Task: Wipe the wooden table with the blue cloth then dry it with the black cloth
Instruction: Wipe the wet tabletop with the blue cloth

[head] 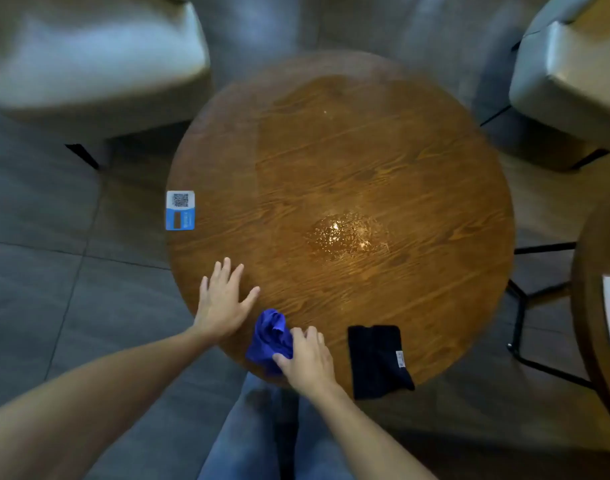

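Your right hand (pixel 305 356) is clamped on the bunched blue cloth (pixel 269 337) at the table's (pixel 366 168) lower edge; left hand (pixel 224 299) flat, fingers apart. Water beads centre-right — a fast swipe could push them onto the black cloth (pixel 378 360), soaking it before drying.

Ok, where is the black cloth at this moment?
In the head view, the black cloth lies flat at the near right edge of the wooden table, untouched, just right of the right hand gripping the blue cloth.
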